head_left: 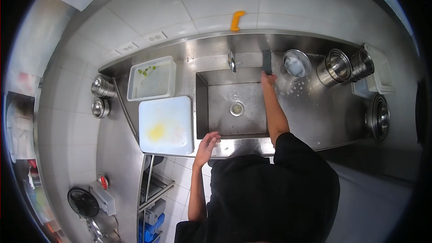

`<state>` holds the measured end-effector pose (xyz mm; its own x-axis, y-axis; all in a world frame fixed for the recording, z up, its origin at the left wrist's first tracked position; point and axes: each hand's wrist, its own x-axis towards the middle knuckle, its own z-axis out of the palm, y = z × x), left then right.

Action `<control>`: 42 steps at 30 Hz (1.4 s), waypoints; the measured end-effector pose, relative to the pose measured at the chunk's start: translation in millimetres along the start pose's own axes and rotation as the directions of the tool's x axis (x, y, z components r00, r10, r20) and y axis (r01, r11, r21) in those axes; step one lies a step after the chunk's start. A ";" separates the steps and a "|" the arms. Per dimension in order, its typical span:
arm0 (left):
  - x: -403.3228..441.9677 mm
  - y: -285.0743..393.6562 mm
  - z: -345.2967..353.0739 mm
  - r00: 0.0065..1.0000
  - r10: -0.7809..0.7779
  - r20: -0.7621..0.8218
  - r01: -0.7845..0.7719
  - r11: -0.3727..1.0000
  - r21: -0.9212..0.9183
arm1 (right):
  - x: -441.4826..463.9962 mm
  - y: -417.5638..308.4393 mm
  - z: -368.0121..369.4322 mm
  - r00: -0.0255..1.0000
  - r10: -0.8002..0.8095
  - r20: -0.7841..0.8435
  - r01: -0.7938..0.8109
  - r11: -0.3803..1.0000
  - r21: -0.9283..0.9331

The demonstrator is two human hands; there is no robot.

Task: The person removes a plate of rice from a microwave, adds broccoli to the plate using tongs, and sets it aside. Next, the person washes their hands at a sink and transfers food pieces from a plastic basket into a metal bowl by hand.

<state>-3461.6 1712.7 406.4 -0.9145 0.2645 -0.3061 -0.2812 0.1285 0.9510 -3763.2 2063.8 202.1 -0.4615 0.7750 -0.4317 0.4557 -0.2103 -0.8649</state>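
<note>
My right hand (268,78) reaches to the back right corner of the steel sink (216,121), its fingers at the near end of a dark grey cloth or pad (267,62). Whether the fingers grip it is hard to make out. Over the sink's front left edge is my left hand (209,144), fingers apart and holding nothing. The faucet (231,60) stands behind the sink, left of the pad. To the pad's right is a round metal bowl (297,64) with something whitish inside.
A white cutting board (173,128) with a yellow stain lies left of the sink, below a white tray (168,78) holding small green pieces. Stacked metal containers (335,65) stand at the right. An orange handle (236,20) is on the wall.
</note>
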 end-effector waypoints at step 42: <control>237.5 10.3 68.7 0.922 -0.079 -0.378 -0.035 0.958 -0.286 | -146.2 7.5 37.9 0.548 -0.054 0.835 -0.270 0.933 0.238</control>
<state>-3661.6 1842.5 340.5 -0.9311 -0.1276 -0.3416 -0.3207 -0.1593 0.9337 -3721.2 1926.3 249.1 -0.9129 -0.0610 -0.4036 0.3688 -0.5472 -0.7514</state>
